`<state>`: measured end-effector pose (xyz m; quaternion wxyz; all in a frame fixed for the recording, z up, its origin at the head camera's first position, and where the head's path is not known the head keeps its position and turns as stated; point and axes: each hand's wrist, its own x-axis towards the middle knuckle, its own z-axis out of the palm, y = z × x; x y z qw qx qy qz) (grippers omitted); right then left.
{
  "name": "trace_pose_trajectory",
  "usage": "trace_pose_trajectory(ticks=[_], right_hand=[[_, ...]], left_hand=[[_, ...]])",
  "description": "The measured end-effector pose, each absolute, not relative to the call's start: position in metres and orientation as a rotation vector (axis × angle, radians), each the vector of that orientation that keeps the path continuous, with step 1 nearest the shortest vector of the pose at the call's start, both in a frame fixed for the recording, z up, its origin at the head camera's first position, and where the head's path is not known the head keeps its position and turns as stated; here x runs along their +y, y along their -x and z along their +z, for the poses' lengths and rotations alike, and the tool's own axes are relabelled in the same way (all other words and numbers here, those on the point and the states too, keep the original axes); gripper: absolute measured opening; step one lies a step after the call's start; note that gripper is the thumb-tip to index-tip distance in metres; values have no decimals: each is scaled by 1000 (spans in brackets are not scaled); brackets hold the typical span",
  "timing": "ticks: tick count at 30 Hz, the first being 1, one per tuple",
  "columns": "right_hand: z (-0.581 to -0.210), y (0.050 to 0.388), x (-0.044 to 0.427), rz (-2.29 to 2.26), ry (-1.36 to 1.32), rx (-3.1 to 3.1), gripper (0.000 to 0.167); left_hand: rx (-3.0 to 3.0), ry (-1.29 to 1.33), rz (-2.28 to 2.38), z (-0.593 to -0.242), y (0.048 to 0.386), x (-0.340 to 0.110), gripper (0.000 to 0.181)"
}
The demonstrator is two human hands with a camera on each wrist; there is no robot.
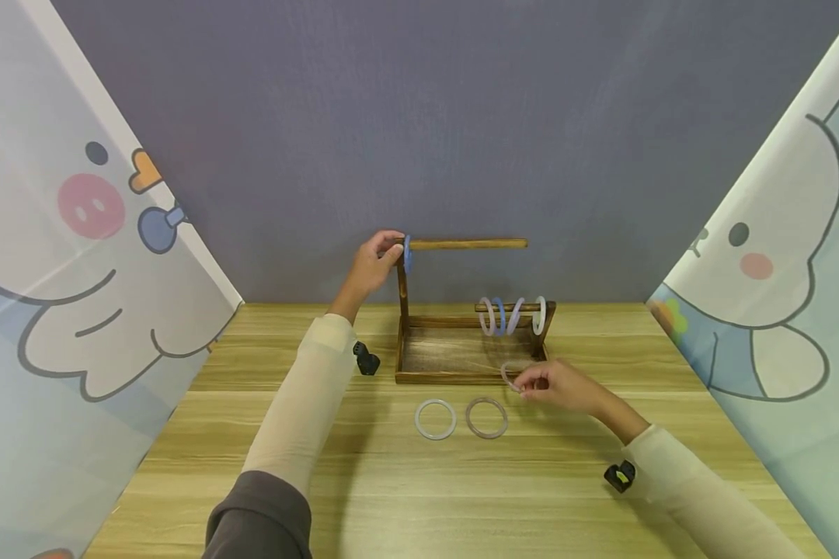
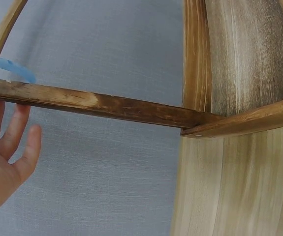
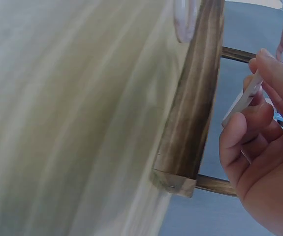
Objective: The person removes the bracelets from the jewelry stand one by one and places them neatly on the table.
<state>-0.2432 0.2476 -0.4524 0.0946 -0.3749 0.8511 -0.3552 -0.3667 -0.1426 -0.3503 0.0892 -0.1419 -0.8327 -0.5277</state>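
Note:
My left hand (image 1: 370, 272) is at the top of the tall post of a dark wooden bangle stand (image 1: 403, 295), thumb and fingers on its corner. A blue bangle (image 1: 408, 255) hangs on the long upper bar (image 1: 468, 244) right beside that thumb. In the left wrist view, the fingertips (image 2: 20, 118) touch the post's outer side; the thumb is hidden. With thumb and fingers my right hand (image 1: 562, 386) pinches a pale translucent bangle (image 1: 505, 376) over the stand's front right edge. Several bangles, including a white one (image 1: 540, 316), hang on the short lower bar (image 1: 510, 308).
On the wooden table (image 1: 461, 497) in front of the stand lie a whitish bangle (image 1: 416, 419) and a pinkish one (image 1: 468, 419). Black wrist cameras sit by each cuff. A grey wall (image 1: 454, 140) rises behind, with cartoon-printed sheets (image 1: 42, 326) at both sides.

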Motion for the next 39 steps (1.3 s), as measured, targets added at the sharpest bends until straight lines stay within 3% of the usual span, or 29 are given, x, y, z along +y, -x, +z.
trace_pose_trajectory(ticks=[39], right_hand=[[-483, 225, 261, -952, 1141, 2534, 7]], left_hand=[[-2468, 416, -1556, -352, 369, -142, 32]])
